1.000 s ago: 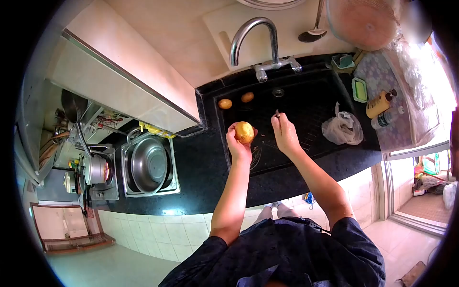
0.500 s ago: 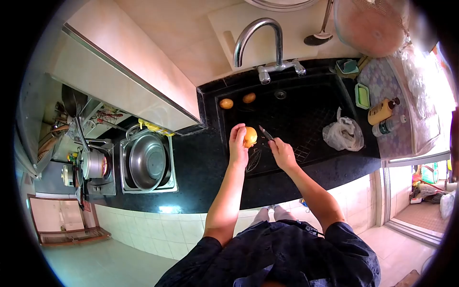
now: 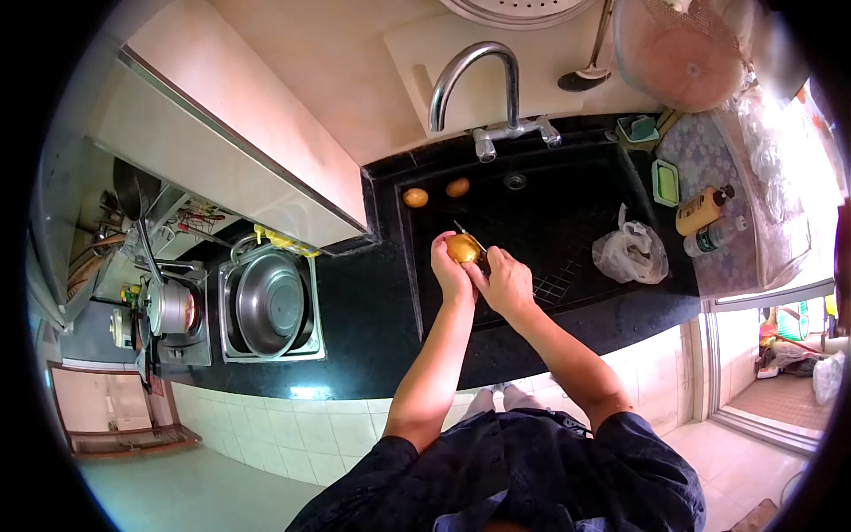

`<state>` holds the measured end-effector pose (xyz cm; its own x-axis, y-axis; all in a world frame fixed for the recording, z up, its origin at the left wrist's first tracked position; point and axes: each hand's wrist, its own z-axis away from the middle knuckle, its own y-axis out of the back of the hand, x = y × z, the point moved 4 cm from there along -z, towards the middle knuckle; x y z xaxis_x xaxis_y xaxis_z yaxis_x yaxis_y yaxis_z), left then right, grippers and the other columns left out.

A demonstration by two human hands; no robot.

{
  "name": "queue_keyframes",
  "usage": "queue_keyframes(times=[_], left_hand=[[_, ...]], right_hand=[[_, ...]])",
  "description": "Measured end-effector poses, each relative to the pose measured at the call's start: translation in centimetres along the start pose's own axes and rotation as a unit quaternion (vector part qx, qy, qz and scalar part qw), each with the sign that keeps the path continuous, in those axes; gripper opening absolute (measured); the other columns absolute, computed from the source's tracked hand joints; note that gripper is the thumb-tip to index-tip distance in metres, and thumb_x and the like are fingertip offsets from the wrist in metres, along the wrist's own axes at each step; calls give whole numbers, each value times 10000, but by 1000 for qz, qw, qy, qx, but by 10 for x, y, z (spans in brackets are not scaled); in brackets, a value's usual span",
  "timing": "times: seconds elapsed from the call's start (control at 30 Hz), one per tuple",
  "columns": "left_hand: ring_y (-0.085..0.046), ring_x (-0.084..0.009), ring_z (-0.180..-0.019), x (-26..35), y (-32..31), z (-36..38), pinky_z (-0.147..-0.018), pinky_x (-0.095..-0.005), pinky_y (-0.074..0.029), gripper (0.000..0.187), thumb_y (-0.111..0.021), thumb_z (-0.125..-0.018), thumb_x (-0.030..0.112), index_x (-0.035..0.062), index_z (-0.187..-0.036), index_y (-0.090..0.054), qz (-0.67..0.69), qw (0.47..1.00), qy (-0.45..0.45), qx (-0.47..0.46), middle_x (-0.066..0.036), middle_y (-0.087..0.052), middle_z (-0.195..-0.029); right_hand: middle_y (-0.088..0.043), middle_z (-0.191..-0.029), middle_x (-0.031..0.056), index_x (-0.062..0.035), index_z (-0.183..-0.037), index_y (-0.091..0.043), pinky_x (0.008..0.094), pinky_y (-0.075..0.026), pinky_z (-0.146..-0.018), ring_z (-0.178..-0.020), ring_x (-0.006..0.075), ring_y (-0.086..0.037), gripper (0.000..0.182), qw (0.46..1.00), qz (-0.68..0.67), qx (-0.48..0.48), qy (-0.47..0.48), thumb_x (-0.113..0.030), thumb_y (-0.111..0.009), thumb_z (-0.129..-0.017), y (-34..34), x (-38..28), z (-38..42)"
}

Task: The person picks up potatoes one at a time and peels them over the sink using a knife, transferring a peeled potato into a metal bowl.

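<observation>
My left hand (image 3: 448, 270) grips a yellow-brown potato (image 3: 462, 247) over the black sink (image 3: 567, 222). My right hand (image 3: 507, 280) holds a small knife (image 3: 468, 235), its blade lying against the potato's upper side. Both hands are close together above the sink's front left part. Two more potatoes (image 3: 415, 197) (image 3: 457, 187) lie at the sink's back left corner.
A chrome tap (image 3: 479, 80) rises behind the sink. A crumpled white plastic bag (image 3: 628, 253) lies in the sink at right. A yellow bottle (image 3: 700, 209) and a green soap dish (image 3: 666, 183) sit on the right ledge. A steel bowl (image 3: 269, 304) and a pot (image 3: 168, 309) stand at left.
My right hand has come in from the right with the knife and now meets the potato. The left hand turned the potato slightly and lowered it toward the sink's front.
</observation>
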<state>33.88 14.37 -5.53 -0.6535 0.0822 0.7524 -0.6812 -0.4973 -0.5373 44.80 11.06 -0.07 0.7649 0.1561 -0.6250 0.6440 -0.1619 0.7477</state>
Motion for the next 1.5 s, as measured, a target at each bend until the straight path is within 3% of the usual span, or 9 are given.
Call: queue_keyframes(times=[0.37, 0.4, 0.5, 0.53, 0.73, 1.13, 1.3, 1.4, 1.5], left_hand=[[-602, -210, -861, -11, -1, -10, -765, -361, -518, 308, -347, -986, 313, 138, -1074, -585, -7, 998, -30, -52, -58, -599, -936], [-603, -210, -859, -11, -3, -10, -763, -357, -519, 305, -350, -986, 316, 139, -1068, -584, 4, 999, -22, -50, -57, -601, -937], [-618, -224, -845, -6, -10, -4, -761, -347, -529, 292, -344, -990, 318, 146, -1060, -570, 11, 999, -15, -43, -65, -605, -942], [-622, -231, -844, -3, -15, 0, -756, -353, -535, 292, -341, -991, 317, 144, -1066, -563, 12, 999, -20, -34, -70, -606, -944], [-636, -258, -848, 3, -30, 16, -735, -395, -562, 312, -353, -992, 339, 123, -1125, -534, 47, 998, 19, -39, -94, -608, -991], [-572, -177, -908, 7, -32, 7, -800, -328, -496, 273, -355, -954, 177, 55, -1077, -567, -100, 982, -145, -64, -70, -569, -985], [-570, -176, -915, 4, -37, 10, -844, -320, -468, 298, -358, -953, 186, 38, -1065, -591, -69, 987, -131, -60, -71, -591, -997], [-572, -184, -913, 12, -36, 10, -846, -322, -464, 316, -363, -951, 192, 33, -1057, -616, -119, 966, -214, -83, -76, -605, -1004], [-572, -187, -913, 4, -35, 4, -850, -325, -464, 325, -358, -951, 202, 29, -1070, -607, -94, 981, -159, -62, -80, -604, -994]], right_hand=[[-636, -688, 135, -47, -756, -555, 440, -523, -535, -594, 353, -648, 393, 997, -42, 51, 36, -376, -617, -962, -3, 11, 0], [-635, -692, 143, -51, -746, -555, 447, -519, -530, -591, 358, -644, 389, 994, -40, 55, 90, -369, -616, -963, -4, 3, 3], [-637, -707, 159, -39, -751, -557, 438, -529, -555, -627, 360, -657, 391, 995, -33, 69, 58, -360, -624, -963, 8, 1, 1], [-640, -723, 165, -27, -770, -567, 435, -532, -564, -639, 360, -659, 384, 998, -18, 44, -39, -353, -630, -963, 18, 1, -4], [-643, -731, 173, -22, -825, -586, 434, -531, -565, -642, 359, -659, 353, 994, -52, 90, 32, -341, -617, -972, 17, 9, -4], [-623, -697, 171, -32, -756, -553, 453, -503, -553, -636, 370, -649, 360, 997, -25, 74, 17, -320, -631, -957, 33, 3, -3], [-626, -694, 164, -35, -726, -551, 451, -508, -544, -604, 377, -636, 353, 994, -26, 71, 81, -289, -639, -955, 33, 1, 1], [-623, -692, 166, -34, -726, -553, 448, -504, -551, -614, 388, -635, 375, 998, -12, 64, -16, -324, -662, -938, 43, 5, -6], [-623, -693, 177, -33, -722, -548, 446, -500, -551, -631, 388, -639, 405, 995, -38, 80, 37, -359, -687, -917, 26, 3, 2]])
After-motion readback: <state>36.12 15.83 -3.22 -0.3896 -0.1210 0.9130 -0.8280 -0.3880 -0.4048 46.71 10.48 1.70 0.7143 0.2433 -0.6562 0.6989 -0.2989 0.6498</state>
